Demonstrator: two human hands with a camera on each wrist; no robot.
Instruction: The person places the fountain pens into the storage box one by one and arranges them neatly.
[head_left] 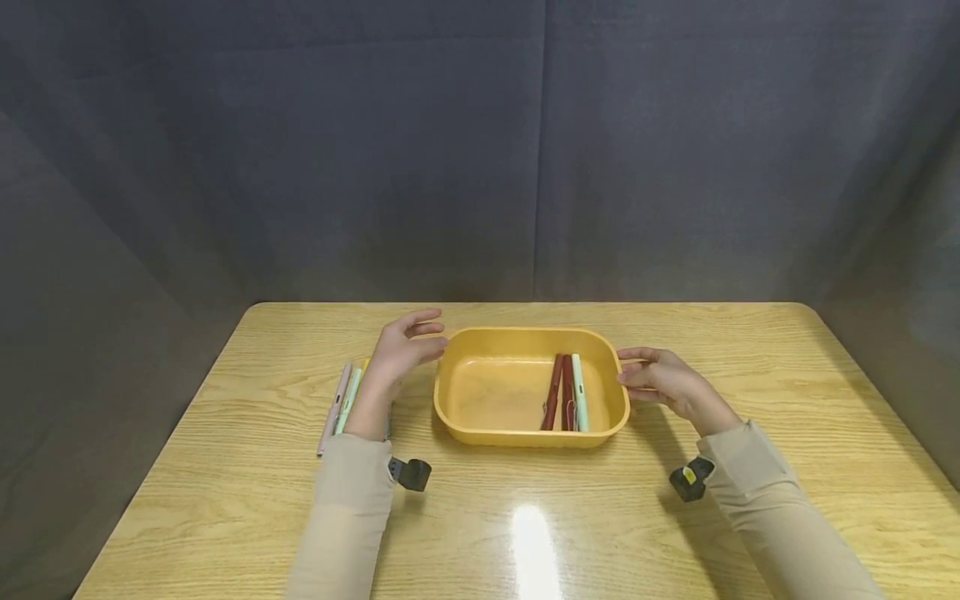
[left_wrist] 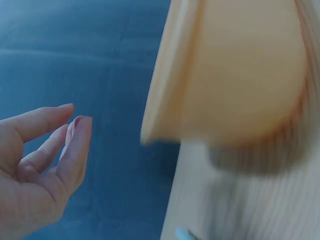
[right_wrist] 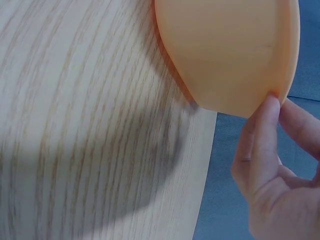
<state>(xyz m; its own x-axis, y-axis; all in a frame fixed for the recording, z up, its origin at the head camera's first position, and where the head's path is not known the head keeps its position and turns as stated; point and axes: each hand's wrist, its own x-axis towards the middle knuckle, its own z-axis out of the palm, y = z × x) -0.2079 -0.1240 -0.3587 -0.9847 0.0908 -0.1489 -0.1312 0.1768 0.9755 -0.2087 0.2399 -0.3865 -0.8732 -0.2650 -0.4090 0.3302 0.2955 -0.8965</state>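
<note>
A yellow plastic tray (head_left: 495, 437) with rounded corners sits on the table. Inside, toward its right end, two dark red pens (head_left: 552, 392) and a mint green pen (head_left: 581, 393) lie side by side. My right hand (head_left: 667, 385) is at the tray's right end, finger and thumb pinching the rim in the right wrist view. By the left end, my left hand (head_left: 397, 354) has its fingers loosely bent, and a gap separates them from the tray in the left wrist view. Under the left forearm lie a pale pink pen (head_left: 334, 408) and another mint pen (head_left: 348, 400), partly hidden.
A bit of yellow (head_left: 365, 364) shows beside the left wrist, mostly covered by it. The wooden table (head_left: 600, 525) ends at a dark cloth curtain (head_left: 480, 167) behind, with more cloth at both sides. Each wrist wears a small black camera (head_left: 415, 475).
</note>
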